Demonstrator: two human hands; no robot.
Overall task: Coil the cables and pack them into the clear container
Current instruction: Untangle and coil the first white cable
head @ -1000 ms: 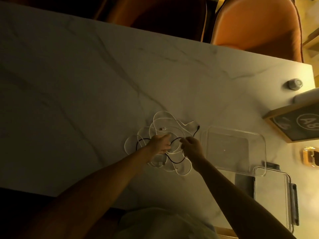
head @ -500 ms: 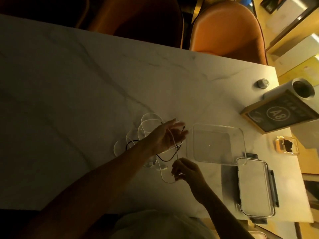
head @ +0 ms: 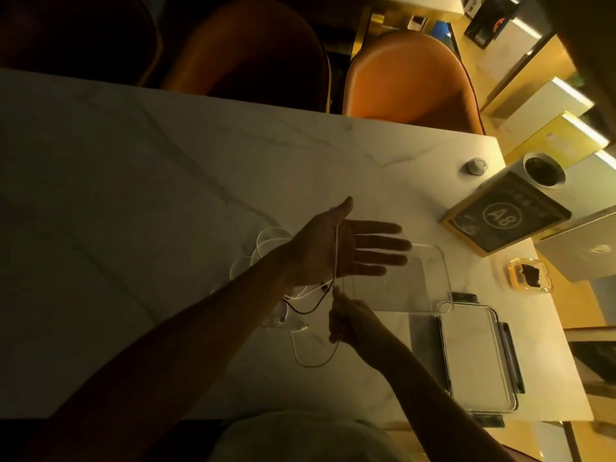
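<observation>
My left hand [head: 346, 248] is raised above the table, palm up and fingers spread, with a white cable [head: 336, 251] running across the palm from the thumb base down to my right hand [head: 346, 320]. My right hand pinches that cable just below the left wrist. Slack white cable [head: 308, 360] loops on the marble table, and more white loops [head: 270, 236] lie behind my left forearm. A thin black cable [head: 305, 311] lies among them. The clear container [head: 433, 281] sits open to the right of my hands, partly under my left fingers.
The container's lid [head: 476, 358] with dark latches lies at the near right. A framed "A8" sign [head: 503, 216], a white cup [head: 543, 170], a small metal knob [head: 476, 166] and an amber dish [head: 530, 275] crowd the right edge. Orange chairs [head: 410, 81] stand beyond the far edge.
My left hand lifted from the cable pile and opened flat, palm up. My right hand drew the white cable toward me, so it now runs across the left palm.
</observation>
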